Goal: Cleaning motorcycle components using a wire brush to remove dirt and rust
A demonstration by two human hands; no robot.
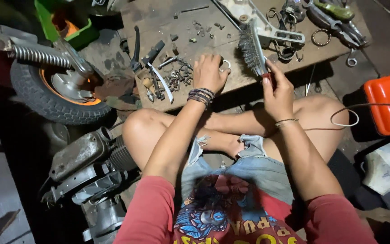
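On a low wooden board (159,18) over a dark workshop floor: wire brush (252,49) and small metal ring (225,65) in hand.

Right hand (277,92) clenched around the brush's red handle; its long axis runs from the hand up and slightly left, bristles away from the person. Left hand (208,72) pinches the ring at the board's near edge. Screws (179,77), wrenches (339,25) litter the board; tyre (53,97), engine block (91,171) lie left, orange container (389,104) right.
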